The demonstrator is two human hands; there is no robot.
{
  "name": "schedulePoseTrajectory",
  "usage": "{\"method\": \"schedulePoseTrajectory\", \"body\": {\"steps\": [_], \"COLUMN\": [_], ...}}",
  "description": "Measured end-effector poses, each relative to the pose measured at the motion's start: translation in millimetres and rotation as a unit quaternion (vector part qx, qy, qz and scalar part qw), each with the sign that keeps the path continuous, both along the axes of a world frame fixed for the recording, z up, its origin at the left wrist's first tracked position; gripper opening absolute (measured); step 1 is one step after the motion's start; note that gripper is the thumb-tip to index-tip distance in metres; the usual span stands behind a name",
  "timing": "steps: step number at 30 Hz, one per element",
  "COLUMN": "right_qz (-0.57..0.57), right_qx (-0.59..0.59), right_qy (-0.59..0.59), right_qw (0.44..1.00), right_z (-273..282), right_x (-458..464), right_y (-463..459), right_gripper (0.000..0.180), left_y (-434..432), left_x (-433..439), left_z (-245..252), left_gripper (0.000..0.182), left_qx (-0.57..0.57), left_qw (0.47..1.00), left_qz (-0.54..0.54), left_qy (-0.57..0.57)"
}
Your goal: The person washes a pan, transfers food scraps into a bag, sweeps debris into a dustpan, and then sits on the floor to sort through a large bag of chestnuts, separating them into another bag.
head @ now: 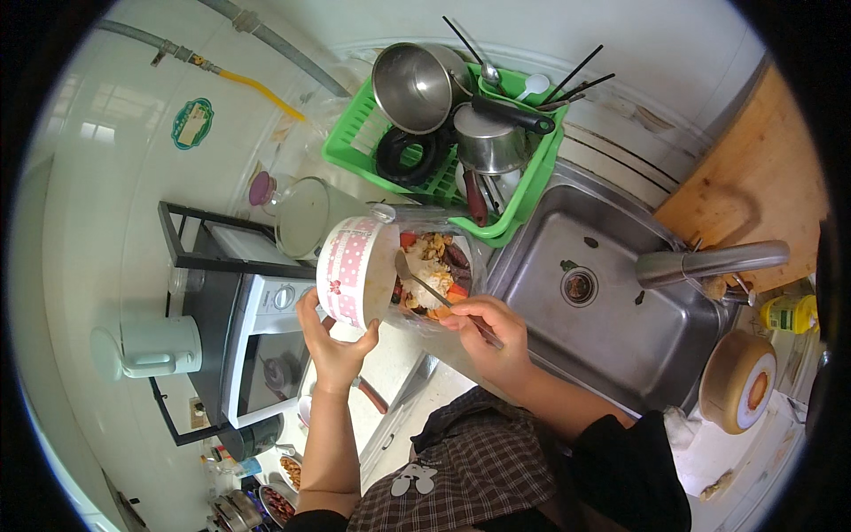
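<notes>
My left hand grips a white bowl with a pink dotted pattern, tilted on its side with its mouth towards a clear plastic bag. Between the fingers of my right hand is a metal spoon; its head lies at the bowl's mouth. Just beyond, the bag holds food scraps, with rice, orange-red pieces and dark pieces among them. How far the bowl's inside is filled cannot be seen.
A steel sink with a faucet is at the right. Behind stands a green dish rack with steel pots. Left are a glass pitcher, a microwave oven and an electric kettle. A wooden board leans at far right.
</notes>
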State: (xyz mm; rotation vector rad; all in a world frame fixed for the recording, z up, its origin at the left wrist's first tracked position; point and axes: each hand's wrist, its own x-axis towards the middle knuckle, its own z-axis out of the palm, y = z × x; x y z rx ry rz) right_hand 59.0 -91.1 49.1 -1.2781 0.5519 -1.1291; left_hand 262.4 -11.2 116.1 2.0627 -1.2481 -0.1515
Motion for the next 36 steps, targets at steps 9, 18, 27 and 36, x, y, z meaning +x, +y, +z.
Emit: {"method": "schedulePoseTrajectory", "body": {"steps": [9, 18, 27, 36], "right_qz": [-0.039, 0.158, -0.021, 0.006], "right_qx": [-0.059, -0.255, -0.239, 0.190], "right_qy": [0.034, 0.032, 0.172, 0.279], "right_qw": [0.997, 0.953, 0.955, 0.941], "right_z": [0.1, 28.3, -25.4, -70.5], "right_x": [-7.1, 22.3, 40.1, 22.1], "right_y": [5.3, 24.5, 15.1, -50.1], "right_gripper": [0.020, 0.025, 0.027, 0.023], "left_y": [6.6, 85.4, 178.4, 198.5], "left_x": [1.2, 15.3, 18.0, 25.6], "left_z": [-1.2, -36.4, -128.7, -207.4], "left_gripper": [0.075, 0.070, 0.060, 0.048], "left_qx": [-0.070, -0.270, -0.219, -0.264], "left_qw": [0.996, 0.802, 0.644, 0.580], "left_qz": [0.007, 0.148, 0.266, 0.310], "left_qy": [0.060, 0.512, 0.683, 0.706]}}
